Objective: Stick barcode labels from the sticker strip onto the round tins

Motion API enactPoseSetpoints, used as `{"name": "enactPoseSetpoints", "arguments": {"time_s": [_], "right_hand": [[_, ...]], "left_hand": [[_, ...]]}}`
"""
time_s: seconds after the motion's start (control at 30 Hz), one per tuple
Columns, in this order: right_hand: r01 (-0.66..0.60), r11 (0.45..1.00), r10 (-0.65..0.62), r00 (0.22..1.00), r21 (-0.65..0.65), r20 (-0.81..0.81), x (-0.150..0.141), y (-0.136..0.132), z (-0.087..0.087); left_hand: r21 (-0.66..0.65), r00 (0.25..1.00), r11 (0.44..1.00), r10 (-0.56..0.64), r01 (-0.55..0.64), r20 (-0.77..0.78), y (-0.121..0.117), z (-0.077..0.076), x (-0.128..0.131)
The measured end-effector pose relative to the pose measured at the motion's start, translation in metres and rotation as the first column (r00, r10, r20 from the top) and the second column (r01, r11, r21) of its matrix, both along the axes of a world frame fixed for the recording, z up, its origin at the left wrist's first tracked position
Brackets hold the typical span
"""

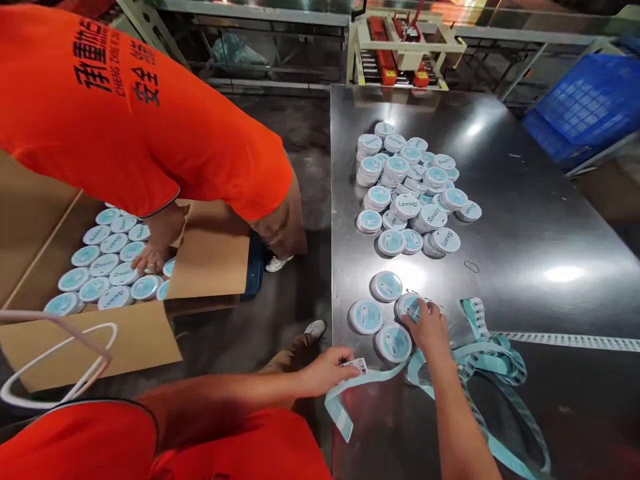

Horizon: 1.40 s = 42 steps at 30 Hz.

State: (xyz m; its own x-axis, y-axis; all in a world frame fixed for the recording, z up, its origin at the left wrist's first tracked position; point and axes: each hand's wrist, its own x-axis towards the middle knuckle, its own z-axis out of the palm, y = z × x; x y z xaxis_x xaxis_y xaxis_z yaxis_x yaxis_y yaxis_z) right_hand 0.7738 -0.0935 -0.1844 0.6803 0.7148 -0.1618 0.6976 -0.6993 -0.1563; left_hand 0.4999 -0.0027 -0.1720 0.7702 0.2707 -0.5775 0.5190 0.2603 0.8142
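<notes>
Dozens of round tubs [407,205] (bare steel table [525,220])

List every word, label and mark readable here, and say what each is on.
"安全": black characters on a co-worker's orange T-shirt
Other shirt characters and the small Latin line: too slanted to read.
Dark word on the white round lids: too blurred to read.
Print on the pale teal-and-white label strip: too small to read.

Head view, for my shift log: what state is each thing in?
Left hand, pinching label strip
Label strip, loose, looped across table
Right hand, fingers on tin
Tin, under right hand
Tin pile, heaped on table
Carton, flaps open, tins in rows
Co-worker's hand, on carton's tins
</notes>
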Motion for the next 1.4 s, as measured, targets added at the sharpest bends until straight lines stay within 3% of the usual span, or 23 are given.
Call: {"name": "enactPoseSetpoints", "arguments": {"time_s": [0.07,0.13,0.2,0.23,0.3,0.37,0.4,0.6,0.7,0.87,0.93,0.97,1.0,1.1,1.17,1.2,1.27,1.4], "right_hand": [[0.039,0.999,-0.039,0.999,0.009,0.013,-0.012,0.001,0.008],[0.097,0.988,-0.093,0.995,0.124,-0.04,-0.03,-0.001,0.021],[0.192,0.945,-0.115,0.952,0.263,-0.283,-0.053,-0.006,0.038],[0.254,0.92,-0.099,0.887,0.298,-0.451,-0.066,-0.01,0.046],[0.356,0.899,-0.064,0.682,0.255,-0.729,-0.093,-0.018,0.06],[0.416,0.889,-0.068,0.531,0.19,-0.844,-0.115,-0.027,0.068],[0.437,0.882,-0.079,0.507,0.177,-0.858,-0.123,-0.031,0.07],[0.528,0.836,-0.181,0.522,0.15,-0.833,-0.14,-0.051,0.062],[0.54,0.828,-0.198,0.536,0.153,-0.821,-0.147,-0.058,0.06],[0.433,0.874,-0.206,0.742,0.221,-0.638,-0.138,-0.07,0.056],[0.448,0.867,-0.255,0.775,0.218,-0.578,-0.121,-0.073,0.053],[0.472,0.859,-0.288,0.766,0.197,-0.575,-0.11,-0.073,0.05],[0.499,0.85,-0.318,0.741,0.168,-0.591,-0.1,-0.073,0.047],[0.571,0.817,-0.373,0.625,0.075,-0.686,-0.079,-0.067,0.034],[0.584,0.811,-0.393,0.583,0.03,-0.711,-0.076,-0.063,0.024],[0.578,0.816,-0.402,0.585,0.014,-0.704,-0.077,-0.062,0.02],[0.552,0.834,-0.408,0.622,0.004,-0.669,-0.082,-0.061,0.013],[0.523,0.852,-0.399,0.667,0.014,-0.629,-0.086,-0.061,0.008]], "left_hand": [[0.0,1.0,1.0,0.019,-0.019,0.014,0.005,0.0,0.007],[-0.027,0.999,0.999,0.03,-0.029,0.015,0.01,0.002,0.014],[-0.049,0.999,0.998,0.045,-0.044,0.024,0.013,0.005,0.02],[-0.057,0.998,0.997,0.051,-0.049,0.031,0.014,0.007,0.023],[-0.053,0.997,0.997,0.061,-0.059,0.038,0.014,0.009,0.027],[-0.041,0.997,0.997,0.065,-0.064,0.031,0.011,0.011,0.028],[-0.036,0.998,0.998,0.06,-0.059,0.024,0.01,0.011,0.028],[-0.151,0.994,0.985,-0.098,0.09,-0.048,0.005,0.016,0.024],[-0.124,0.99,0.982,-0.143,0.14,-0.012,0.003,0.019,0.025],[-0.021,0.989,0.994,-0.109,0.108,-0.102,-0.01,0.004,0.025],[0.111,0.987,0.983,-0.138,0.147,-0.082,-0.015,-0.005,0.024],[0.237,0.981,0.952,-0.19,0.192,-0.033,-0.018,-0.009,0.024],[0.397,0.962,0.886,-0.272,0.239,0.029,-0.019,-0.013,0.025],[0.815,0.813,0.522,-0.571,0.253,0.113,-0.022,-0.025,0.03],[0.922,0.759,0.328,-0.649,0.208,0.059,-0.022,-0.034,0.034],[0.944,0.755,0.265,-0.656,0.197,0.026,-0.022,-0.038,0.036],[0.961,0.75,0.203,-0.661,0.189,-0.008,-0.021,-0.046,0.038],[0.97,0.741,0.186,-0.671,0.157,0.009,-0.02,-0.055,0.038]]}}
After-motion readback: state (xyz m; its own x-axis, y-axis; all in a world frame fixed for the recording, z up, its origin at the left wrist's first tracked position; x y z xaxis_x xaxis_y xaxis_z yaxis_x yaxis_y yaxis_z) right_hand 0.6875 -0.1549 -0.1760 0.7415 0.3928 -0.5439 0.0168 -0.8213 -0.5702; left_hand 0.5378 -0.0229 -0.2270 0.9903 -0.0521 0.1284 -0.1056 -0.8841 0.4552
